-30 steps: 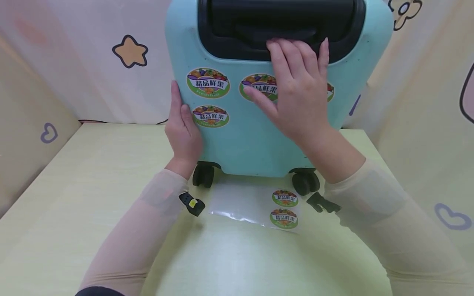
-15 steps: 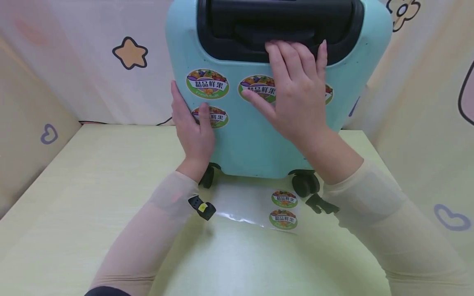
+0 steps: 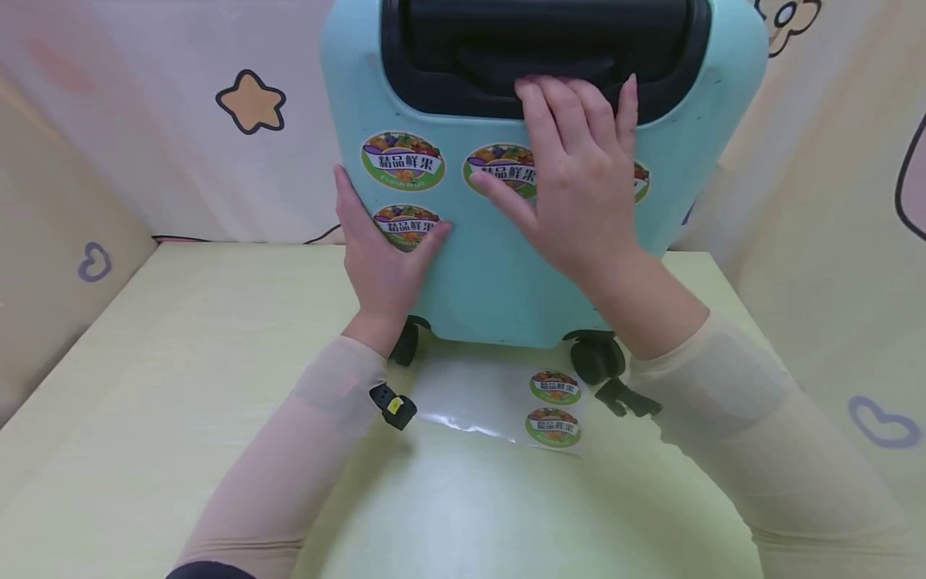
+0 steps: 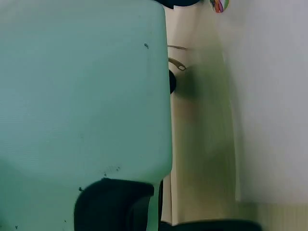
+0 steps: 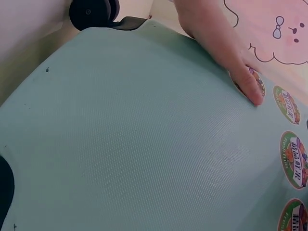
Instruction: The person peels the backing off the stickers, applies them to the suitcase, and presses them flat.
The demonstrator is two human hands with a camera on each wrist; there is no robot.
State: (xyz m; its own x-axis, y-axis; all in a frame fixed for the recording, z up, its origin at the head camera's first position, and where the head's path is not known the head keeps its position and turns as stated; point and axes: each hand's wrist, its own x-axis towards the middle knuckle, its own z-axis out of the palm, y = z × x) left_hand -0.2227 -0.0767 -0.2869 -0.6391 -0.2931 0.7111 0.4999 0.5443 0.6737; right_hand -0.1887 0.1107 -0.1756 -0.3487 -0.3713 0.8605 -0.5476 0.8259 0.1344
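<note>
A light blue suitcase [image 3: 499, 281] stands upright on its wheels, its black handle panel [image 3: 542, 60] at the top. Oval fruit stickers [image 3: 403, 161] are on its front, two rows deep at the left. My left hand [image 3: 383, 269] lies along the suitcase's left edge, fingers straight on the side. Its thumb rests over the lower right of the lower sticker [image 3: 401, 223]. My right hand [image 3: 582, 185] hooks its fingertips over the lower rim of the handle recess, thumb spread over the middle sticker [image 3: 506, 161]. The right sticker [image 3: 641, 182] is mostly hidden behind that hand.
A clear sticker sheet [image 3: 470, 394] with two oval stickers [image 3: 553, 426] lies on the pale table [image 3: 181, 386], partly beneath the suitcase. Black wheels [image 3: 596, 359] stand by its far end. Printed curtains [image 3: 166, 121] enclose the back and sides.
My left hand has shifted right, and its thumb has swung from beside the lower sticker across it to its right edge. The right hand and suitcase stay almost still.
</note>
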